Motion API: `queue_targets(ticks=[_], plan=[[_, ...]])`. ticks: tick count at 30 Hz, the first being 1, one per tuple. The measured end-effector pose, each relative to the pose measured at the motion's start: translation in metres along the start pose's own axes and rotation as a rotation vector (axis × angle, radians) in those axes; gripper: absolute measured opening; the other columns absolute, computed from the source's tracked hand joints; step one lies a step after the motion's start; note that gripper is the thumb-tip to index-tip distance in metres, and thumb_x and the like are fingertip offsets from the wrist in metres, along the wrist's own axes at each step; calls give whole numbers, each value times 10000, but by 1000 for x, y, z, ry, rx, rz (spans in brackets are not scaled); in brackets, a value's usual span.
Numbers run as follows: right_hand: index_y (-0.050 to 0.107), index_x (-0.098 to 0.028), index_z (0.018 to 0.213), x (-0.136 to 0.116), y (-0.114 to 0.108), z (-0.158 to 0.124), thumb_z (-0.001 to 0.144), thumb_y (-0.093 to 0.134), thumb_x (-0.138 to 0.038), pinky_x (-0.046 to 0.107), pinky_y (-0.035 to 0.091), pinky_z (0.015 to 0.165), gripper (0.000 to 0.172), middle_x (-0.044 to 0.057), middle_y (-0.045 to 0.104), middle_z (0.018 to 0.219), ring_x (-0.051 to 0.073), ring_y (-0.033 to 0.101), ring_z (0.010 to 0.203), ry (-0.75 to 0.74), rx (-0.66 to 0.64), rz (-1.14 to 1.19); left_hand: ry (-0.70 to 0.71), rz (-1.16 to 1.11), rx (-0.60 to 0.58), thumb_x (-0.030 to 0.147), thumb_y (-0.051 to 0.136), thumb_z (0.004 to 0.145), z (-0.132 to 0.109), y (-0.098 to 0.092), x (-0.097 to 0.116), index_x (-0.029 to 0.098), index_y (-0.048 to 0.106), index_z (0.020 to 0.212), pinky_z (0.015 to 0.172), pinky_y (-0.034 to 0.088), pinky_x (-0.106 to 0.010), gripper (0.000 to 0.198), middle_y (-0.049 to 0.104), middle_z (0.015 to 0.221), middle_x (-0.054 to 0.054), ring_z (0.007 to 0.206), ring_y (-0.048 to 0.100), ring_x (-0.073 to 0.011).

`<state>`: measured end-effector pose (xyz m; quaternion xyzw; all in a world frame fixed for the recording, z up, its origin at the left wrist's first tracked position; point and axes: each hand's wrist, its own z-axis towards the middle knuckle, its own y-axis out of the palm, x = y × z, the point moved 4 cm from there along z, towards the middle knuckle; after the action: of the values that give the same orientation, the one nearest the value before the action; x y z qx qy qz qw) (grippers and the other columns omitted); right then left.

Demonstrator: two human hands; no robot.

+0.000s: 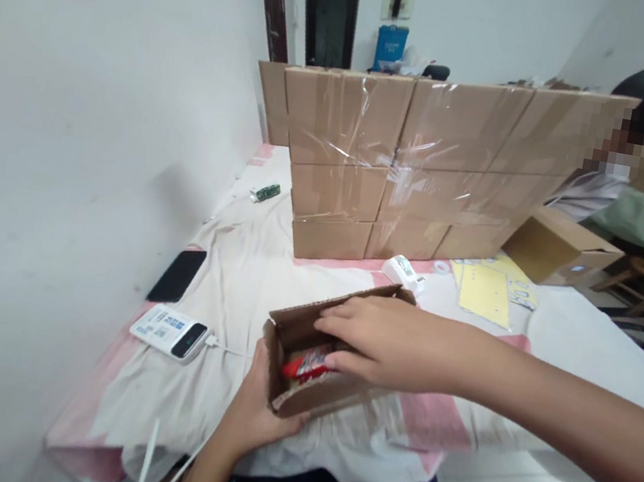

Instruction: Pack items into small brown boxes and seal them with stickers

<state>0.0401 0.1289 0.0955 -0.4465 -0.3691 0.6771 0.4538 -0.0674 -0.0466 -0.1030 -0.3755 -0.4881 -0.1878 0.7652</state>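
Observation:
A small open cardboard box (332,395) is tilted toward me near the table's front edge. My left hand (252,407) grips its left end, with the thumb and fingers on the outer walls. Inside the box lies a red packet (306,364) with some white on it. Across the opening reaches my right hand (377,335), palm down and fingers stretched out and slightly apart. Its fingertips are inside the box, the lower one close to or touching the packet. The box's right part and anything under this hand are hidden.
A wall of taped cardboard boxes (347,133) stands behind. On the cloth-covered table (219,256) are a black phone (177,275), a white power bank (169,332) with a cable, a white device (404,272) and yellow sheets (484,293). Another person (602,187) is at right.

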Motion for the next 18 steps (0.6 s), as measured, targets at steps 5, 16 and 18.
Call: queue_targets(ticks=[5,16,18], plan=[[693,-283,1216,34,-29,-64,1005,545,-379,377,553,874,275,69,738,1102,247,694,1007,178,221,74,167,86,1,350,786,735,-1,1,8,288,4,1598,1163,381,-584,1166,250,1620,-183,1502,306,-368],[462,-286,1469,71,67,-125,964,578,-326,467,512,1000,520,116,609,1344,275,587,1213,411,558,368,192,-95,85,534,585,911,13,4,19,306,547,1304,1211,259,-617,456,223,1675,-93,1526,255,-367],[308,-273,1569,73,59,-115,900,637,-292,528,466,1059,745,145,459,1510,312,479,1339,401,563,274,108,-211,133,413,628,897,17,3,23,334,378,1426,1198,297,-611,590,270,1651,-109,1507,307,-342]])
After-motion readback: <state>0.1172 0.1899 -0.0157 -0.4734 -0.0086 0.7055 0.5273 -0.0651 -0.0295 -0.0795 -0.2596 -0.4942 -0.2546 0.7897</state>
